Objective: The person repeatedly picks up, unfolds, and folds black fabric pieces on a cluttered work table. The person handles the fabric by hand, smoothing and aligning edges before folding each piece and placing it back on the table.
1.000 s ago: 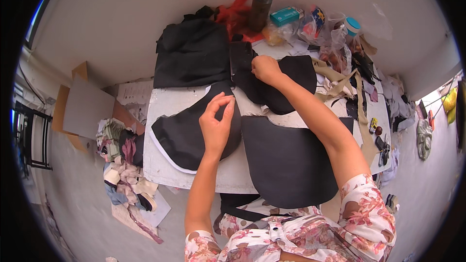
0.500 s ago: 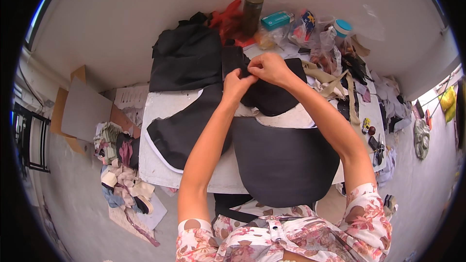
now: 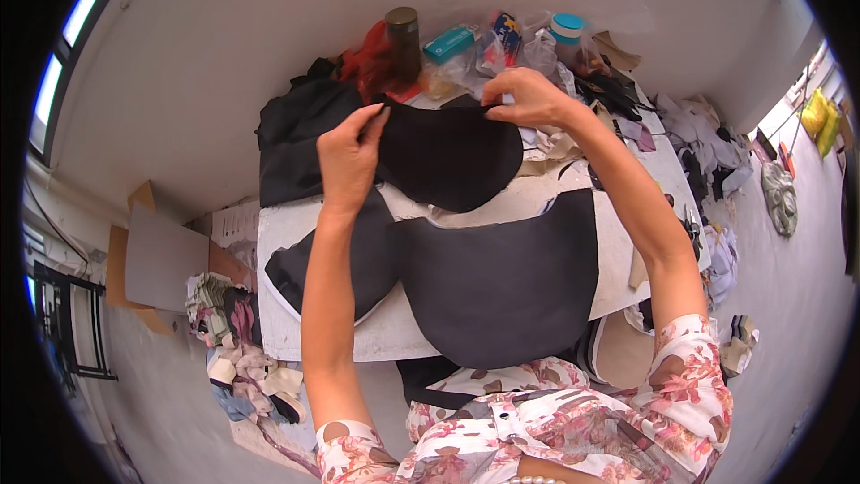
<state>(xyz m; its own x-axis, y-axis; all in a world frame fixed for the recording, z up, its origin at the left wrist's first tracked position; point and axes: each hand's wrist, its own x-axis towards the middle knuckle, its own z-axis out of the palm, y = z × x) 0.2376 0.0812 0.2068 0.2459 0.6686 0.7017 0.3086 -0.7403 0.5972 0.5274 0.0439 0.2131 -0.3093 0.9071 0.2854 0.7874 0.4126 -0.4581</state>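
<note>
Stretched between my two hands is a black fabric piece (image 3: 452,157) with a rounded lower edge. My left hand (image 3: 349,154) pinches its upper left corner, and my right hand (image 3: 528,100) pinches the upper right one. Nearer to me a large dark grey fabric panel (image 3: 497,282), curved along its near edge, lies on the white table (image 3: 285,333) and reaches over the front edge. Left of it, partly behind my left forearm, another dark panel (image 3: 336,264) with a white border lies flat. Folded black cloth (image 3: 300,139) is piled at the back left.
Along the wall stand a dark cylindrical container (image 3: 403,45), a teal box (image 3: 451,43) and a jar with a blue lid (image 3: 567,29), among plastic bags and red plastic (image 3: 363,63). Fabric scraps (image 3: 255,376) heap beside the table at left; more scraps (image 3: 708,143) lie at right.
My hands were close together at the back of the table. They have moved apart, and the black piece is now spread between them. The view has shifted slightly.
</note>
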